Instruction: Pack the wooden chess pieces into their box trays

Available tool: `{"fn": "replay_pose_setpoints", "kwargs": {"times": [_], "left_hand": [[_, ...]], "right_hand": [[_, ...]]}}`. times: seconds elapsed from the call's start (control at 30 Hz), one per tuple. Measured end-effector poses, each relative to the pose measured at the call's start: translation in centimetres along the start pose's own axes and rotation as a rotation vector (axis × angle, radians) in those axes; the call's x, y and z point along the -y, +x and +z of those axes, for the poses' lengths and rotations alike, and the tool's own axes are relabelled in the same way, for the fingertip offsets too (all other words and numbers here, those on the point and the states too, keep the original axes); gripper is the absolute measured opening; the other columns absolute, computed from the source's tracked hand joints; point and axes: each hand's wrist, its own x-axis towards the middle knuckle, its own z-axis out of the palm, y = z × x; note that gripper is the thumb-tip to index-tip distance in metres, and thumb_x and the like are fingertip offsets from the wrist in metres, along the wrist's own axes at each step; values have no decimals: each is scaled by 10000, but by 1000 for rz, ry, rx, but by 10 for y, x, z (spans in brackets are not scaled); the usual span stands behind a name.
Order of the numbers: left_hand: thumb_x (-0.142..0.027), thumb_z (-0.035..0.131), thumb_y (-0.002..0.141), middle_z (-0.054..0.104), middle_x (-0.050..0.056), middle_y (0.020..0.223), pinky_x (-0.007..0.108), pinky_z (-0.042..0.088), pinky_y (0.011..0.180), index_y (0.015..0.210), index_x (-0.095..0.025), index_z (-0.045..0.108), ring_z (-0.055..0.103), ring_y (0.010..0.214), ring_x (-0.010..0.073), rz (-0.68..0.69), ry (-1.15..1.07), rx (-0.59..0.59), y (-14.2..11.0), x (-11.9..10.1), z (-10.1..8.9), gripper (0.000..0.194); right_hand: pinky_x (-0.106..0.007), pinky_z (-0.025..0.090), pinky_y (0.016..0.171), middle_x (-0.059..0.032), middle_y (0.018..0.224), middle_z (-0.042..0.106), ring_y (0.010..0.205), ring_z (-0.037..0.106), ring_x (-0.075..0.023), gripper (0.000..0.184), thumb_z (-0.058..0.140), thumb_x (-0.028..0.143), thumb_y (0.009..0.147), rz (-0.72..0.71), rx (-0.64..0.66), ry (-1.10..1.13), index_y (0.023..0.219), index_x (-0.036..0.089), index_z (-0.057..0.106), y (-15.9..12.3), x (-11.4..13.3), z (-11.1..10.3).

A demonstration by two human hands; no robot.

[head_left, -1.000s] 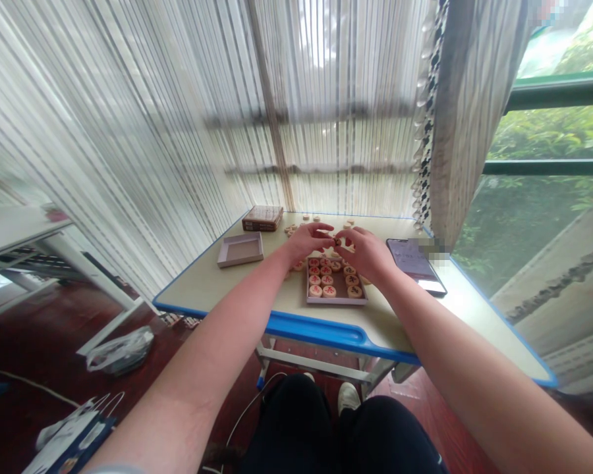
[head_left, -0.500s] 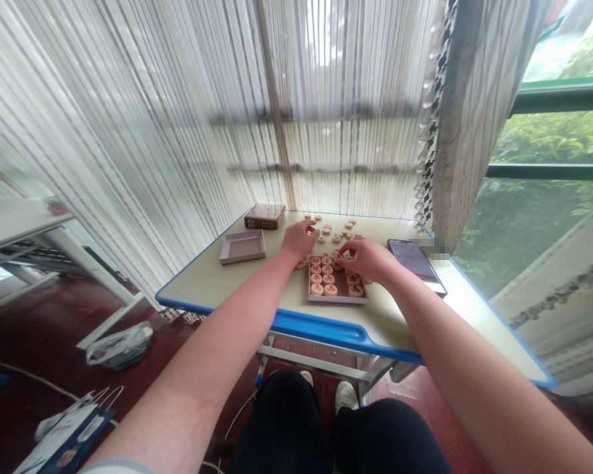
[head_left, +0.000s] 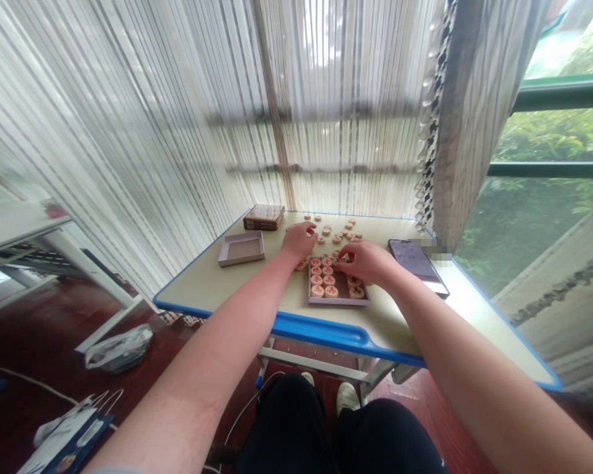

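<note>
A shallow box tray (head_left: 339, 300) on the table holds round wooden xiangqi pieces. Two columns with red characters, one of them a red-marked piece (head_left: 331, 291), fill its left side. Along the right side sit dark-marked pieces, including one at the near corner (head_left: 356, 291). My right hand (head_left: 366, 259) is over the tray's far right part, thumb and fingers closed on a xiangqi piece that they partly cover. Beyond the tray's far left corner, my left hand (head_left: 299, 241) hovers near loose pieces, fingers bent and apart, with nothing visible in them.
Several loose pieces (head_left: 337, 239) lie scattered toward the table's far edge. An empty box lid (head_left: 242, 249) and a brown box (head_left: 263, 216) are at the left. A phone (head_left: 415, 263) lies on the right. A blue trough (head_left: 321, 328) runs along the near edge.
My right hand has shifted very slightly over the tray's far part, with the piece at its fingertips. The left hand stays almost where it was. The view has moved a little.
</note>
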Motion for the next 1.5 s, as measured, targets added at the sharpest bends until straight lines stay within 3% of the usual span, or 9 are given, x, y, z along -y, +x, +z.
{"fn": "replay_pose_setpoints", "kwargs": {"times": [0.3, 0.6, 0.83, 1.03, 1.2, 1.4, 1.5], "left_hand": [[-249, 534, 774, 690, 74, 906, 329, 446, 859, 1056, -143, 638, 606, 882, 206, 10, 11, -6, -1, 1, 1, 318], [-47, 434, 727, 658, 91, 1007, 372, 377, 952, 1046, -179, 672, 562, 1008, 233, -74, 78, -109, -1, 6, -6, 419], [-74, 452, 721, 657, 91, 1031, 369, 376, 958, 1080, -185, 661, 557, 1027, 231, -98, 126, -52, -3, 6, -7, 430], [-135, 474, 738, 598, 145, 1183, 373, 396, 946, 1152, -155, 615, 527, 1111, 252, -125, 202, 120, -1, 12, 0, 439], [-119, 474, 744, 613, 136, 1156, 316, 380, 983, 1101, -132, 631, 511, 1141, 216, 12, 214, 123, 0, 10, 3, 390], [-128, 458, 760, 678, 99, 1046, 324, 418, 934, 995, -178, 692, 588, 1027, 221, 45, 243, 171, -2, 11, 2, 335], [-134, 451, 758, 685, 97, 1029, 324, 420, 935, 950, -177, 713, 598, 1011, 226, 91, 246, 182, -1, 13, 3, 328]], "right_hand": [[-268, 402, 580, -45, 873, 658, 730, 575, -181, 335, 587, 533, 721, 0, 18, -24, 900, 273, 699, 1, 0, 1], [-263, 396, 564, -47, 876, 657, 732, 579, -179, 327, 599, 531, 713, -3, 26, -3, 885, 272, 701, -1, 1, -2], [-273, 412, 596, -45, 859, 666, 750, 586, -189, 319, 604, 512, 711, 13, 16, 47, 879, 258, 700, -2, -2, -8], [-307, 442, 702, -94, 961, 663, 886, 585, -233, 339, 502, 406, 794, 233, -131, 47, 1003, 204, 676, 1, -24, -10], [-385, 407, 876, -169, 1082, 634, 1021, 559, -278, 412, 429, 353, 834, 296, -117, -31, 1121, 147, 640, 8, -35, 2], [-287, 470, 735, -132, 1017, 675, 914, 621, -235, 444, 470, 162, 716, 513, -178, 227, 1128, 147, 635, 4, -49, -20], [-300, 475, 686, -125, 890, 692, 803, 637, -227, 424, 506, 135, 671, 549, -103, 202, 1058, 158, 677, -2, -53, -29]]}}
